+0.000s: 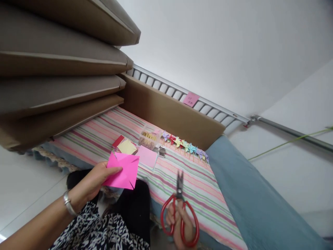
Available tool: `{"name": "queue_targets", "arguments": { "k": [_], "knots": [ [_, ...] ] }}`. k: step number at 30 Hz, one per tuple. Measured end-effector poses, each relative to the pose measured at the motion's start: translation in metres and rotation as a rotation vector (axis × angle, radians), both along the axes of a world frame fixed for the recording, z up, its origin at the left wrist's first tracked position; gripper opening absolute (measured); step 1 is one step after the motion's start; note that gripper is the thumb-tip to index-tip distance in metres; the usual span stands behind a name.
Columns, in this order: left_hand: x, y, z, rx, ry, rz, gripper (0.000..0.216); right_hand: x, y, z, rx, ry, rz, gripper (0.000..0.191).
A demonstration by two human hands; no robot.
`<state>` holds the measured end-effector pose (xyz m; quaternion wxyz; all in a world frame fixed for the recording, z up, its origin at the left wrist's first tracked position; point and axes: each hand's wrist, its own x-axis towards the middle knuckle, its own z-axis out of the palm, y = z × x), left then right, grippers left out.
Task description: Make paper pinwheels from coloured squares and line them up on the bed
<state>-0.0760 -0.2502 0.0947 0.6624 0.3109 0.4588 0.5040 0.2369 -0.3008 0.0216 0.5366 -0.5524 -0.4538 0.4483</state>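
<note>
The left hand (95, 180) holds a pink paper (124, 171) at near left, just over the near edge of the bed (197, 187). Its fingers (114, 170) are closed on the sheet's left edge, with the thumb on top. The paper is a bright magenta square, held roughly flat and a little tilted. Slits run in from its corners toward the middle, so the far edge shows a notch and pointed flaps, and one point hangs at the near corner.

The right hand (182, 225) is low in the middle of the view. Its fingers are hooked through the red loop handles of the scissors (179, 211) and grip them. The dark blades point away toward the far side and are blurred, so they look close together, but I cannot tell how far apart they stand. The scissors are well apart from the pink paper.

The bed has a sheet striped in pink, green and white. Just beyond the pink paper lie a red sheet (118, 141), a yellow sheet (127, 147) and a pale pink stack (147, 156). Farther off stands a clear plastic box (148, 138) holding thin tan sticks. A row of small coloured pinwheels (186, 145) runs right from the box along a cardboard panel (169, 111). A blue blanket (247, 194) covers the right of the bed. Brown cushions (65, 69) are stacked at far left.
</note>
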Motion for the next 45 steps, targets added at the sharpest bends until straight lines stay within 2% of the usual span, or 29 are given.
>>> {"name": "queue_targets", "arguments": {
  "k": [2,4,7,9,13,20,26,32,36,40,45],
  "knots": [
    [0.001,-0.001,0.002,0.002,0.006,-0.001,0.026,-0.027,-0.016,0.014,-0.116,0.082,0.288,0.021],
    [0.001,-0.002,0.005,0.017,0.006,0.011,0.025,-0.050,-0.025,0.027,-0.158,0.007,0.479,0.038],
    [-0.003,-0.005,0.006,0.039,0.007,0.033,0.024,-0.072,-0.027,0.039,-0.118,-0.259,0.593,0.054],
    [-0.008,-0.008,0.005,0.052,0.018,0.028,0.024,-0.080,-0.026,0.044,-0.088,-0.365,0.625,0.053],
    [-0.016,-0.011,0.002,0.078,0.028,-0.008,0.024,-0.084,-0.024,0.050,-0.171,-0.357,0.639,0.032],
    [-0.016,-0.007,0.001,0.078,0.029,-0.059,0.022,-0.086,-0.028,0.060,-0.202,-0.395,0.635,0.025],
    [-0.014,-0.008,0.000,0.059,0.016,-0.073,0.026,-0.091,-0.028,0.070,-0.164,-0.494,0.597,0.022],
    [-0.013,-0.009,0.004,0.059,0.038,-0.065,0.027,-0.087,-0.023,0.061,-0.170,-0.564,0.638,0.025],
    [-0.012,-0.009,0.004,0.055,0.041,-0.090,0.028,-0.085,-0.024,0.058,-0.157,-0.611,0.614,0.025],
    [-0.009,-0.009,0.001,0.065,0.047,-0.128,0.026,-0.088,-0.023,0.060,-0.147,-0.581,0.649,0.027],
    [-0.005,-0.008,-0.002,0.065,0.027,-0.084,0.026,-0.090,-0.021,0.062,-0.133,-0.542,0.665,0.024]
  ]
}}
